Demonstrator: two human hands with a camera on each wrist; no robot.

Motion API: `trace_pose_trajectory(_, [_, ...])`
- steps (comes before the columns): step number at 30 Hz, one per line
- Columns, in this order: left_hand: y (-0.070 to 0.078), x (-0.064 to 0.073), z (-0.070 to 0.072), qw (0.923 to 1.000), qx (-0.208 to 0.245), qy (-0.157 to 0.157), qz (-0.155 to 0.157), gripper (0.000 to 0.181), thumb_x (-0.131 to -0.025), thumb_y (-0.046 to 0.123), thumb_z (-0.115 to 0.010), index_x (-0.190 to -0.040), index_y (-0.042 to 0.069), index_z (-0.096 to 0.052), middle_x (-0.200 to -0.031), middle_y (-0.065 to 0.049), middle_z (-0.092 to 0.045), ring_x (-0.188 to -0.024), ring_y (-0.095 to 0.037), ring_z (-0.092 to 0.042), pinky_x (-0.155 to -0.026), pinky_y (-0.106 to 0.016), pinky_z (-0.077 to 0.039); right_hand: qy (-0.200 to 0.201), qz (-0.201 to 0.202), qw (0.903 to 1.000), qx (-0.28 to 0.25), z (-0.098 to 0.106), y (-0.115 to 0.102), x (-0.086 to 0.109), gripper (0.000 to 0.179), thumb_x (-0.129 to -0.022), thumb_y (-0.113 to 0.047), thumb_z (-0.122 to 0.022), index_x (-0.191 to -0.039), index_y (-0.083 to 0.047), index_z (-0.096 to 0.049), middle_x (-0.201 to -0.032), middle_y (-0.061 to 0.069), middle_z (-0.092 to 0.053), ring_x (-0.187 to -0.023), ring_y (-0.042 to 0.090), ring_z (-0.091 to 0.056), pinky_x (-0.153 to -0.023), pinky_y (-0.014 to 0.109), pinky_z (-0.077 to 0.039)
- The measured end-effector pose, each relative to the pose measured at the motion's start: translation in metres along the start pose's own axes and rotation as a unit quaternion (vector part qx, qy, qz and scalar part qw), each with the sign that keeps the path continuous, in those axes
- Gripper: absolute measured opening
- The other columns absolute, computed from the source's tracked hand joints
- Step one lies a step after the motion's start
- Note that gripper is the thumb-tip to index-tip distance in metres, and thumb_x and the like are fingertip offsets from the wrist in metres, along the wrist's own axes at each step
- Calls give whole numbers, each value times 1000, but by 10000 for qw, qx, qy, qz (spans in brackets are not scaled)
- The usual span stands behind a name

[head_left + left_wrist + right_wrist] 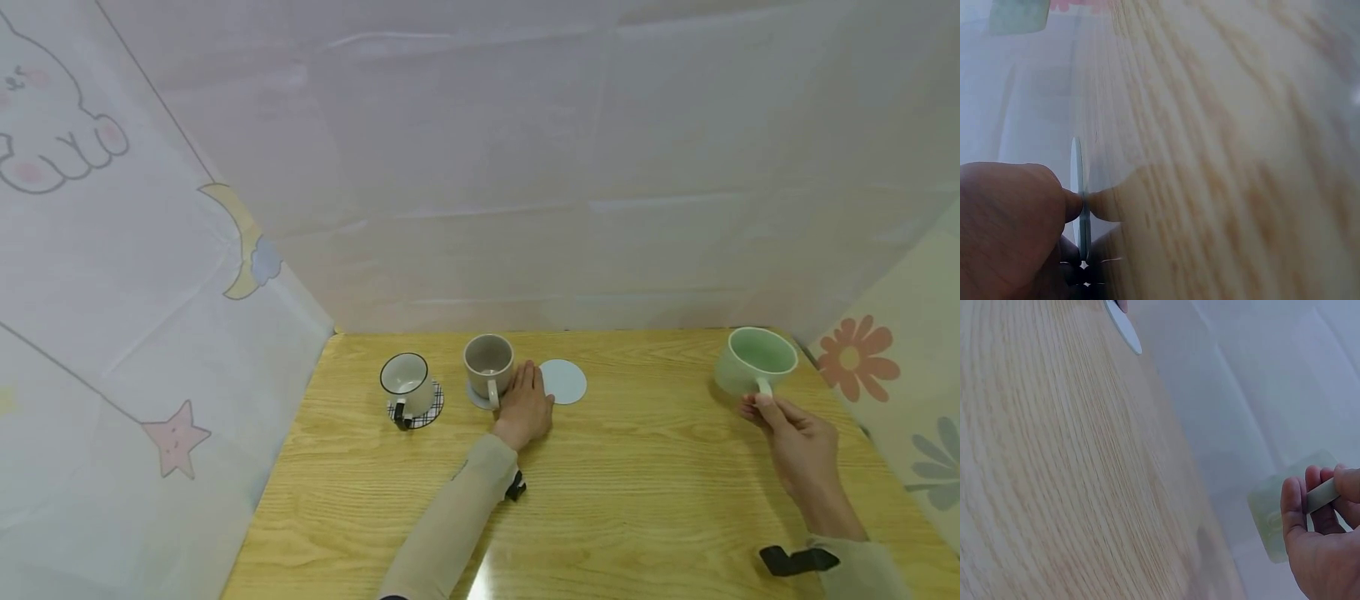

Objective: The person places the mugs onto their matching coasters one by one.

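Note:
My left hand (527, 408) is at the left edge of a round pale-blue coaster (564, 382), holding it low at the table surface. In the left wrist view the thumb (1072, 205) touches the coaster's side, with the other fingers dark beyond it. My right hand (806, 450) pinches the handle of a pale green mug (757, 358), upright with its opening facing up, at the table's right. In the right wrist view thumb and fingers wrap the mug handle (1322, 495). Close left of my left hand stands a beige mug (488, 362) on a grey coaster (478, 398).
A white mug (406, 383) with a black rim stands on a checked coaster (429, 410) farther left. White printed sheets (480, 208) wall the wooden table (637, 500) at the back and both sides.

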State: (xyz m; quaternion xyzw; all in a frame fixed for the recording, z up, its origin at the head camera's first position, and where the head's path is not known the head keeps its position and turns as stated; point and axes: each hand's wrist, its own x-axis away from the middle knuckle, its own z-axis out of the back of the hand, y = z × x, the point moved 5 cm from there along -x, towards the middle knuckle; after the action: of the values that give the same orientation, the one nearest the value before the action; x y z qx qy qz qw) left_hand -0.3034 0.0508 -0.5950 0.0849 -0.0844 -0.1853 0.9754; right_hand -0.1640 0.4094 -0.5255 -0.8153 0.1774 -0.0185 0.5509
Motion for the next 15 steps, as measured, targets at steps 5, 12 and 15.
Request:
trace_pose_trajectory(5, [0,1,1,10000,73,1,-13,68,-117,38,-36,-170,0,-19,-179,-18,-14,-168,-30,-11,-137,-40,-10,-68,153,9998,121,-6,-3,3,25,-106,2,-59,-125,10,-75,-105,7,-83,-92,14,-81,-88,23,-63])
trace_pose_trajectory(12, [0,2,1,9999,115,84,-73,68,-116,38,-40,-170,0,-20,-179,-18,-16,-167,-30,-14,-137,-41,-12,-192,380,9988,244,-19,-9,7,28,-106,5,-58,-128,17,-69,-106,8,-82,-93,15,-81,-89,24,-63])
trace_pose_trajectory(15, [0,1,1,9999,104,90,-68,69,-116,38,-39,-170,0,-20,-179,-18,-17,-167,-30,-14,-137,-41,-13,-247,455,9984,239,-25,-10,8,28,-106,6,-57,-129,19,-67,-107,9,-82,-93,16,-81,-89,25,-63])
